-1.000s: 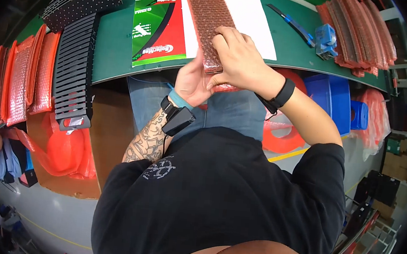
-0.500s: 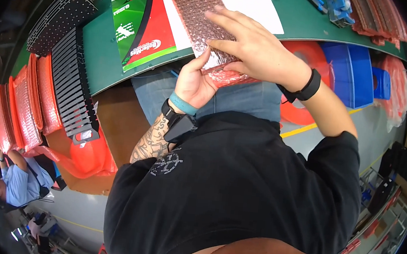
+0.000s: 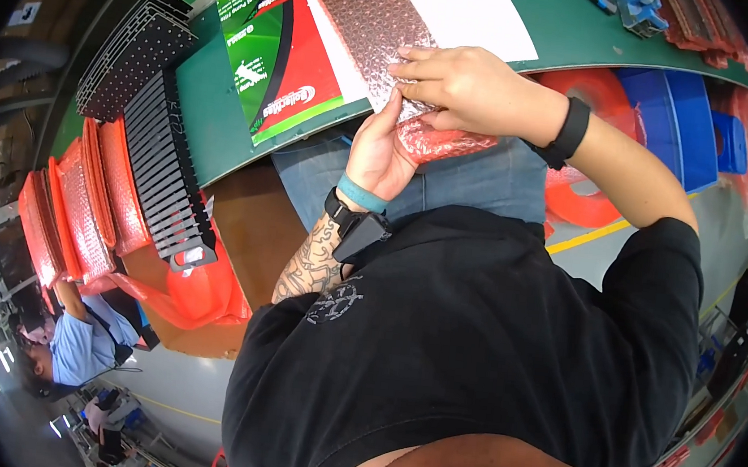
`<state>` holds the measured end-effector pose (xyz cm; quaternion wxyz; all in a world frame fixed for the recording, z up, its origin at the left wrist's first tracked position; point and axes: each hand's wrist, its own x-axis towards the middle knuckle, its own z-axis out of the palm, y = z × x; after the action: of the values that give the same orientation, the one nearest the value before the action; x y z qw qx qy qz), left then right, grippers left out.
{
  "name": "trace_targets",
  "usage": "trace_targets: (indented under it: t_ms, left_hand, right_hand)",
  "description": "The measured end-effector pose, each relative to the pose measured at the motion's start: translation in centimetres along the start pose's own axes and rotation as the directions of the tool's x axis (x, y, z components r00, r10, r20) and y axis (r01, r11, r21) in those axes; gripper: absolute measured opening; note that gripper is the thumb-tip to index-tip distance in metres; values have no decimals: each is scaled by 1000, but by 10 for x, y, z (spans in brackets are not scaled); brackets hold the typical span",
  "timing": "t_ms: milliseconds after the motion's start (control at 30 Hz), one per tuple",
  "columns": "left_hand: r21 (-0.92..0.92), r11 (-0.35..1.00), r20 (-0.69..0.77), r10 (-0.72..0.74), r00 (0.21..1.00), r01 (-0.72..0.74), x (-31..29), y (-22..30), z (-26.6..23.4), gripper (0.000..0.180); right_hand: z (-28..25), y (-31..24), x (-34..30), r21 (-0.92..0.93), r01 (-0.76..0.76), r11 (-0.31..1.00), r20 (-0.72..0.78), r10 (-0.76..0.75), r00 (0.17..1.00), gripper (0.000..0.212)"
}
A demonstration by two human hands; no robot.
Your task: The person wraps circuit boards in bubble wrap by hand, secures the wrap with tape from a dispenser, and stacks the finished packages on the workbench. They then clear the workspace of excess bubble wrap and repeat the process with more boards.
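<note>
A long pinkish-red bubble-wrap pouch (image 3: 368, 19) lies over the near edge of the green bench, with something dark inside it. My left hand (image 3: 381, 158) grips its near end, thumb on top and the other fingers hidden underneath. Across that same end, my right hand (image 3: 471, 85) is closed, its bent fingertips pinching the wrap close to my left thumb. A loose red flap of film (image 3: 441, 143) bulges out below the right hand. White sheets (image 3: 489, 19) lie under the pouch, and a red and green printed cardboard sleeve (image 3: 305, 65) is on its left.
Left stand black perforated panels (image 3: 129, 61), a black slotted rack (image 3: 165, 159) and red bubble-wrap pouches (image 3: 89, 197). Blue bins (image 3: 673, 123) and a red tape roll (image 3: 585, 195) sit under the bench at right. A blue tool (image 3: 637, 8) lies at the back. A co-worker (image 3: 93, 346) is far left.
The whole view has shifted, so the scene sits further right. My right hand's spread fingers have drawn together onto the pouch's near end, while the left keeps its hold.
</note>
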<state>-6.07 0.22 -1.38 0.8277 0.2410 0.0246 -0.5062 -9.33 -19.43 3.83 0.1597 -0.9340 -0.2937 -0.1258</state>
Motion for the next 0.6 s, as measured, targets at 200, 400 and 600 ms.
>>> trace_targets:
  t_ms: [200,400,600]
  left_hand:
    - [82,994,-54,75,996,-71,-11,3,7,45]
    - [211,966,-141,181,973,-149,-9,-10,8,39]
    - [771,585,10,383,924,-251,-34,-10,28,35]
  right_hand:
    - [-17,-36,-33,488,-501,714,-65,602,796,35]
    - [39,-46,-45,871,-458,-179,422,750,509,35]
    - [40,-62,-27,927,-178,-330,373,774,511,36]
